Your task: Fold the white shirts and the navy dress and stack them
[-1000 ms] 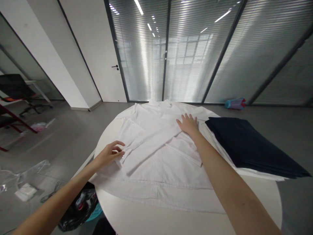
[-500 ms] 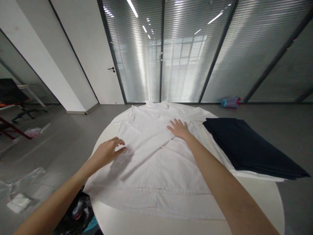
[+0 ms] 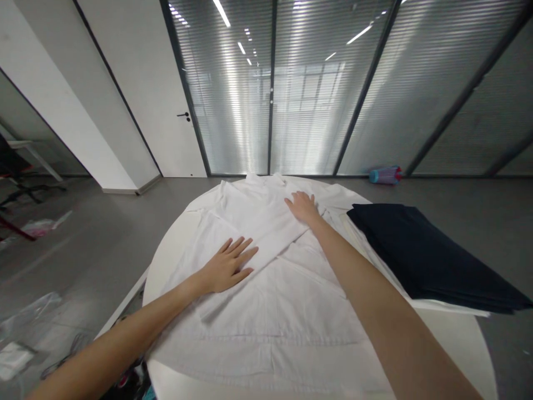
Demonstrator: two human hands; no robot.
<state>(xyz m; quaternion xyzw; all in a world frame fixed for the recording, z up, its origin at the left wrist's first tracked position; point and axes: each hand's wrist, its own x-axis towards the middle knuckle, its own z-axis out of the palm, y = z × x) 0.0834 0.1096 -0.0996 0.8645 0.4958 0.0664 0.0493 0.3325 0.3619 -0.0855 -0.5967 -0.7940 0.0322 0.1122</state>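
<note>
Glass partition with lowered blinds (image 3: 300,94) closes the far side of the room, grey floor below it; round white table (image 3: 453,333) in the foreground; white shirt (image 3: 275,289) spread flat across most of the tabletop, collar at the far edge, one sleeve (image 3: 266,244) folded diagonally over the body; left hand (image 3: 227,266) lies palm down on the lower part of that sleeve, fingers extended and slightly spread, gripping nothing; right hand (image 3: 303,206) rests flat near the collar on the upper end of the sleeve, fingers open; folded dark navy cloth (image 3: 425,255) on the table's right side, just beside the shirt, lying over a white layer; blue cylinder (image 3: 385,174) on the floor by the glass
</note>
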